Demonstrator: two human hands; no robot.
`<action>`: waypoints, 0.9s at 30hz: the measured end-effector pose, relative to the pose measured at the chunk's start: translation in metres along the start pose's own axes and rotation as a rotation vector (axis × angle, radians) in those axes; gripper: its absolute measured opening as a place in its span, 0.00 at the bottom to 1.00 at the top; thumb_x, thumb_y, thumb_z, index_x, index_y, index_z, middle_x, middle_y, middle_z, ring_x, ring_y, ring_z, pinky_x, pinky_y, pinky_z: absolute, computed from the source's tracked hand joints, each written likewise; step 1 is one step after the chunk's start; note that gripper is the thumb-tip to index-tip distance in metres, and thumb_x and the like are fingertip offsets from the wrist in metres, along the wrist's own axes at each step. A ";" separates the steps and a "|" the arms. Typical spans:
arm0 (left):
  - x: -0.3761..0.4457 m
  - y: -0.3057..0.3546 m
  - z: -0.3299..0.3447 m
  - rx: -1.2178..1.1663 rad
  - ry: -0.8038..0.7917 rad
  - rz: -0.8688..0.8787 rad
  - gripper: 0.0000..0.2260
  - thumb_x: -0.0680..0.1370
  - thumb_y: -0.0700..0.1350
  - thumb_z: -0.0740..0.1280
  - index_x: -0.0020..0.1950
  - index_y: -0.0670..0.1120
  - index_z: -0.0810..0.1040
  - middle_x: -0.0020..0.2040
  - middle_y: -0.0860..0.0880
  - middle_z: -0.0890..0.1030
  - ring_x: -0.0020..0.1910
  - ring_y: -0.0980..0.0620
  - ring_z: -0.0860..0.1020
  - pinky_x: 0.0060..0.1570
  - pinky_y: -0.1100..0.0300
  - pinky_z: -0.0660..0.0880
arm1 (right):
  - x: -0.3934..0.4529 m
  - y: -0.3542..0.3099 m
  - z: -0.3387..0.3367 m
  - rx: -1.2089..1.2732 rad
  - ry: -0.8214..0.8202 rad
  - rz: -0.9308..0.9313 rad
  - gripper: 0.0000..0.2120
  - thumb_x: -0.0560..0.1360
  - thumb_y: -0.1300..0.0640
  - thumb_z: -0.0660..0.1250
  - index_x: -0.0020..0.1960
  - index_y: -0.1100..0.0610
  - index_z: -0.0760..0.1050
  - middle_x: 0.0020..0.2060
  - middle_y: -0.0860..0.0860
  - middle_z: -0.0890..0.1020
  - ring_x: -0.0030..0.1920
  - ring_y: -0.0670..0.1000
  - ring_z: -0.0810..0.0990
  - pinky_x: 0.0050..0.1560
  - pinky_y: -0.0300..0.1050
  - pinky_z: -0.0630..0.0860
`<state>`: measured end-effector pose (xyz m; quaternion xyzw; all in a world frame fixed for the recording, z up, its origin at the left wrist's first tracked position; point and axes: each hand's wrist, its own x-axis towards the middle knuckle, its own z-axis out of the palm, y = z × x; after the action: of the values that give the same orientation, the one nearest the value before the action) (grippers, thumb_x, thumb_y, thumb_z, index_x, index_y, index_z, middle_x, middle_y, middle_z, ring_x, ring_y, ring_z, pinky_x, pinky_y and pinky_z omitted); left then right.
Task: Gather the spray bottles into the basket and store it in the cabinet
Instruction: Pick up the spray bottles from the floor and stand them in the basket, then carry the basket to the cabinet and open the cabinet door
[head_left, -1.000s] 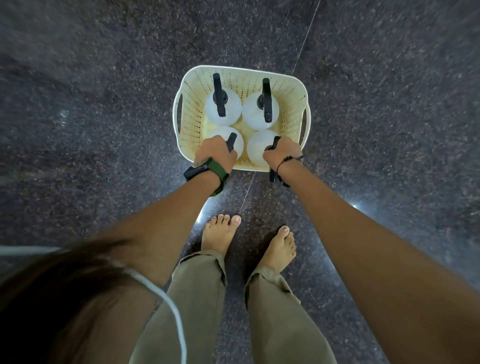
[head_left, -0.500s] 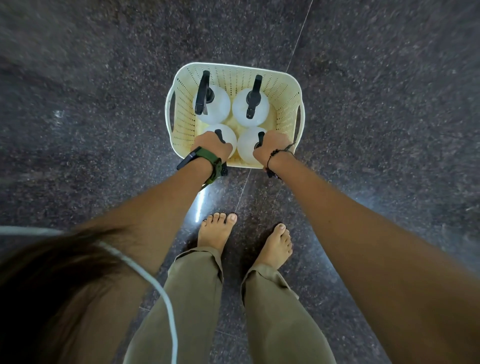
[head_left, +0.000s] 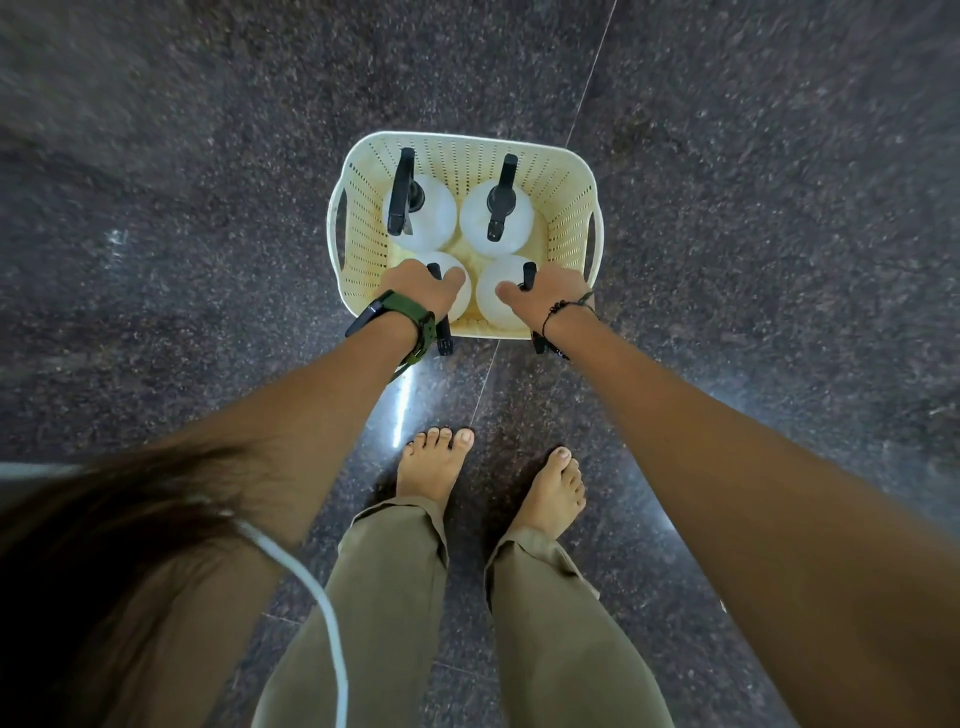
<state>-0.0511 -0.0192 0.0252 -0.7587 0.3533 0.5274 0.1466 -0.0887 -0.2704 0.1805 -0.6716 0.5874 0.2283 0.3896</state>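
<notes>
Basket (head_left: 566, 208) sits on floor (head_left: 208, 208) w/ four spray bottles (head_left: 496, 218) upright inside. Left hand (head_left: 423, 288) and right hand (head_left: 545, 293) each closed on a near bottle's trigger head. Loaded basket likely heavy, thin perforated plastic may flex: lift by both side handle slots. Floor open all round; glossy, probably slippery.

No readable text, label, brand, number or sign anywhere in view.
</notes>
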 end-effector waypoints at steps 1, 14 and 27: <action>-0.005 0.002 0.006 0.113 -0.008 0.043 0.26 0.65 0.44 0.75 0.59 0.50 0.67 0.50 0.44 0.80 0.46 0.41 0.78 0.41 0.48 0.77 | 0.000 0.001 -0.001 0.009 0.000 -0.002 0.24 0.76 0.42 0.59 0.29 0.56 0.59 0.27 0.50 0.65 0.30 0.52 0.68 0.26 0.41 0.58; -0.023 -0.007 0.021 0.359 0.265 0.227 0.21 0.68 0.42 0.73 0.56 0.50 0.69 0.47 0.47 0.79 0.46 0.44 0.79 0.42 0.50 0.78 | 0.013 0.032 -0.028 0.474 0.354 0.323 0.14 0.77 0.52 0.55 0.50 0.61 0.73 0.46 0.60 0.76 0.47 0.56 0.75 0.43 0.42 0.63; -0.008 -0.026 0.025 0.287 0.353 0.092 0.25 0.66 0.41 0.75 0.58 0.49 0.68 0.49 0.44 0.79 0.44 0.41 0.79 0.40 0.48 0.77 | 0.047 0.034 -0.019 0.961 0.348 0.293 0.16 0.78 0.56 0.55 0.32 0.56 0.68 0.28 0.54 0.76 0.26 0.50 0.72 0.29 0.41 0.70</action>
<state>-0.0519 0.0175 0.0188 -0.7936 0.4790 0.3371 0.1647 -0.1145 -0.3147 0.1476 -0.3562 0.7694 -0.1295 0.5142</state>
